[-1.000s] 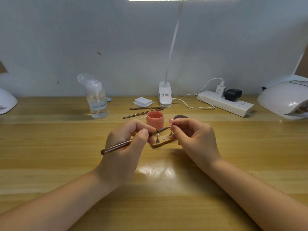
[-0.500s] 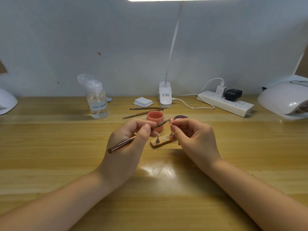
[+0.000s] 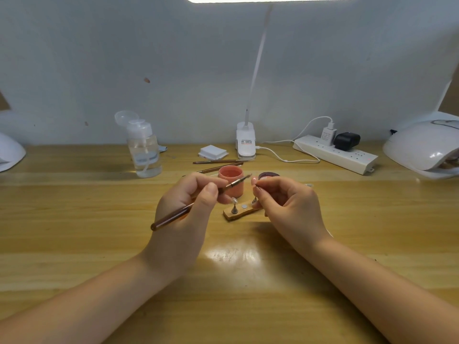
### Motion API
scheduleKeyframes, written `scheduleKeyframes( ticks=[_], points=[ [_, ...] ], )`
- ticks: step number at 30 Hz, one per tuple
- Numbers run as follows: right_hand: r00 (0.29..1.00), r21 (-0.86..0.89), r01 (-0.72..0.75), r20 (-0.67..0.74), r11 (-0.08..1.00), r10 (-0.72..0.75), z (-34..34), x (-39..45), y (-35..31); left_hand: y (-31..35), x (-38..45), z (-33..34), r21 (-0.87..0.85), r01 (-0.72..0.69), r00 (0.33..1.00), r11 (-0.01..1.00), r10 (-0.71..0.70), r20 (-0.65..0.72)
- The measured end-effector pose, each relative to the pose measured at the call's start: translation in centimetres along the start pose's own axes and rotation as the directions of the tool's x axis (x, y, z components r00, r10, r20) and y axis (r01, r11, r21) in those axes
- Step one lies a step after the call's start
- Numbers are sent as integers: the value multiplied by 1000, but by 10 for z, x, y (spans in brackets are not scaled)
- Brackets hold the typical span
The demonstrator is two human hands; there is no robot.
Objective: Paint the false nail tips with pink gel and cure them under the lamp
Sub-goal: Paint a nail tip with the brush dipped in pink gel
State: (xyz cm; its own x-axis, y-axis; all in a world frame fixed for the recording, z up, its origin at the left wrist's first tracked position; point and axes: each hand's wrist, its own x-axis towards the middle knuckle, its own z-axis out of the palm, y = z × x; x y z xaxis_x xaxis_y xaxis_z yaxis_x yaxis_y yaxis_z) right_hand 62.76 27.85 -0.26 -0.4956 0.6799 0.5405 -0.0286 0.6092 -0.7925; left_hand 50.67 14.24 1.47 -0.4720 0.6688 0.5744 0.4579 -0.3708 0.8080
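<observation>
From my remote seat I saw the left hand pinching a slim gel brush between thumb and curled fingers; its glossy brown handle slanted down to the left, and the metal ferrule and fine dark tip pointed up toward the right hand. That hand's fingers were curled and pinched something small at their tips, a false nail tip as far as I could judge, pale pink and glossy, too small to make out clearly. The brush tip stood just beside it, apart by a thin gap.

Below and between the hands lay a small wooden holder block on the bench, with a little metal stand upright on it that carried a clear nail tip, and a flat round silver disc beside that. Just behind stood an open, round pink gel pot, matte-sided, and a dark round lid or jar partly hidden by the right fingers.

The bench was smooth, varnished yellow wood with a bright glare patch. Farther back stood a clear plastic pump bottle, a stack of white square pads, two spare brushes, a white clip lamp base, a white power strip, and, at the right edge, a rounded glossy white curing lamp.
</observation>
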Motion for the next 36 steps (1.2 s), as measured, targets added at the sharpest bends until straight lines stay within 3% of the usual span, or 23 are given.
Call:
scheduleKeyframes(
  ticks=[5, 12, 19, 27, 30, 36],
  points=[
    [1000, -9, -16, -16, 1000, 16, 0, -1, -2, 2, -1, 0, 22, 6, 999, 1000, -7, 47],
    [983, 23, -100, -151, 995, 103, -3, 2, -3, -10, 5, 0, -28, 127, 987, 992, -129, -92],
    [980, 26, -165, -109, 986, 166, 4, 5, -7, -22, 13, -1, -157, 284, 914, 946, -316, -256],
    [976, -221, -192, 56, 956, 209, 12, 5, -4, -19, 13, 2, -168, 282, 915, 944, -318, -249],
    [979, -331, -171, 52, 928, 199, 12, 6, -2, -18, 13, 2, -167, 276, 919, 947, -311, -242],
    [979, -374, -149, 73, 915, 189, 16, 7, 2, -19, 12, 2, -145, 270, 925, 952, -298, -238]
  ],
)
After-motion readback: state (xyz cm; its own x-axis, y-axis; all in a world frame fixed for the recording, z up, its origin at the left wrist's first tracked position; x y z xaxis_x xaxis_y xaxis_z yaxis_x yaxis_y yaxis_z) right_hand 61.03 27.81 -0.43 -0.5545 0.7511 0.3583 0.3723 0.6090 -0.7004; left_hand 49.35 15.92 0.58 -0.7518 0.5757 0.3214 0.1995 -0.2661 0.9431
